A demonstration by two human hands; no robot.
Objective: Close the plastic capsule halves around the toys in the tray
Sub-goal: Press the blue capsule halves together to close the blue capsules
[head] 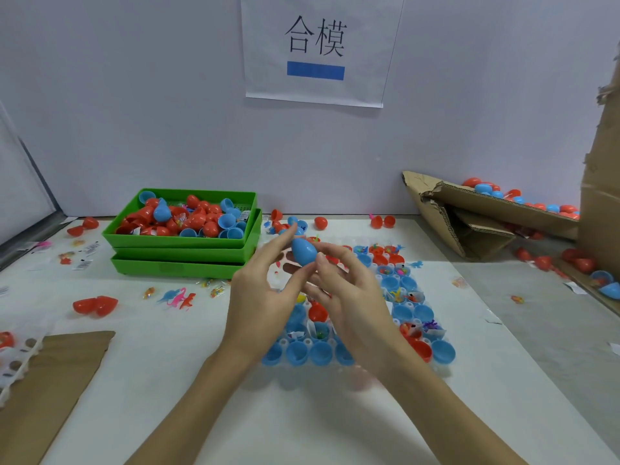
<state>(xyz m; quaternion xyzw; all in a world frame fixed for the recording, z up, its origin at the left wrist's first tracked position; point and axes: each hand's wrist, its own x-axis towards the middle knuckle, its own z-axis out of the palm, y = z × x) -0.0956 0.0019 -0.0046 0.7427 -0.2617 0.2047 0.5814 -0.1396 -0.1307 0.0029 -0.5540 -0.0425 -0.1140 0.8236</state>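
A closed blue capsule (pixel 303 251) is held above the tray, pinched between the fingertips of both hands. My left hand (pixel 265 293) touches it from the left with thumb and fingers. My right hand (pixel 349 297) holds it from the right with its thumb on the capsule's lower end. Under the hands lies a clear tray (pixel 439 367) with rows of open blue (pixel 443 352) and red capsule halves (pixel 419 350), several holding small toys. The hands hide the tray's middle.
Stacked green bins (pixel 181 253) at the left rear hold loose red and blue halves. A torn cardboard box (pixel 469 216) with closed capsules lies at the right rear. Loose toys (pixel 179 298), red halves (pixel 95 305) and wrappers dot the table. Brown cardboard (pixel 57 370) lies front left.
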